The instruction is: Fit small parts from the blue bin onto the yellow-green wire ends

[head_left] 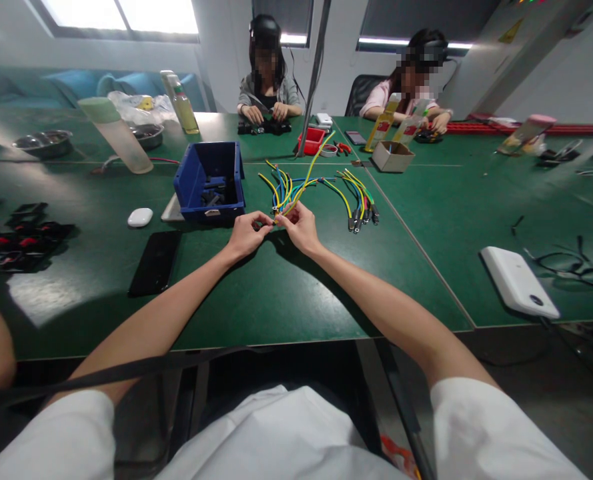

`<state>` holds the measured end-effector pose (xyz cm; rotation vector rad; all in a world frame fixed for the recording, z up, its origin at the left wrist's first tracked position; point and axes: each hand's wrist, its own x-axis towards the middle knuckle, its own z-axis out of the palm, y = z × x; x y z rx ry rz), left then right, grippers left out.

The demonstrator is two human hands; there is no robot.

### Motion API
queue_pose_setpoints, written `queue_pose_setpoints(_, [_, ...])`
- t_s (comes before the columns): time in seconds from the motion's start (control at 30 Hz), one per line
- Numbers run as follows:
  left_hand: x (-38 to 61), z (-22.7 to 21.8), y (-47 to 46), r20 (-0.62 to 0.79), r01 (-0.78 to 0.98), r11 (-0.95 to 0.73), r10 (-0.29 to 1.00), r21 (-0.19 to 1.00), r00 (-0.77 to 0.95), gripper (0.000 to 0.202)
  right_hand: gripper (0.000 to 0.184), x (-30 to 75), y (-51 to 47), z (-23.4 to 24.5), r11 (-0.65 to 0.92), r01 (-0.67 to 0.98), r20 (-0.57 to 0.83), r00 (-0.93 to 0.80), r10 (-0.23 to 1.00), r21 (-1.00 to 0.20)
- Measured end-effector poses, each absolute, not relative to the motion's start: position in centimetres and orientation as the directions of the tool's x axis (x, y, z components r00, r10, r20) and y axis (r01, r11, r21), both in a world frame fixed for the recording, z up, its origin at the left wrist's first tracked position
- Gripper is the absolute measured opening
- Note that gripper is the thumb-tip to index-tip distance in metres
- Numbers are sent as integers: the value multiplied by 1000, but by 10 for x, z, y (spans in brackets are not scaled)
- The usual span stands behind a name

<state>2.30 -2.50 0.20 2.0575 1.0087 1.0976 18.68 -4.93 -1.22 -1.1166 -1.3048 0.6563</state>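
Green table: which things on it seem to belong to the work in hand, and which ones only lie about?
Probably the job:
held yellow wire
loose wires
wires with dark ends
blue bin of dark pieces

Probably just lying about:
black phone
white case
white device
green-lidded bottle

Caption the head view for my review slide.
Left hand and right hand pinch a long yellow-green wire near a blue bin on a green table.

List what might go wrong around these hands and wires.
The long yellow wire, pinched in the right hand and reaching up across the other wires, might snag them. The black phone lies close beside the left forearm, which could nudge it. The blue bin stands close to the left hand; a bump might jostle its black parts.
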Motion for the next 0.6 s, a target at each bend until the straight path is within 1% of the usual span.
queue_pose_setpoints(0.27, [23,3,-27,412,343,-530,837,775,361,12,22,187,-49,-14,376,229,419,179,890,-898])
queue_pose_setpoints(0.47, [24,3,-27,410,354,-526,841,773,353,14,23,187,-52,-10,346,258,400,199,895,-902])
queue_pose_setpoints(0.6, [24,4,-28,407,343,-519,844,783,350,13,23,187,-52,-9,353,248,404,195,894,-902])
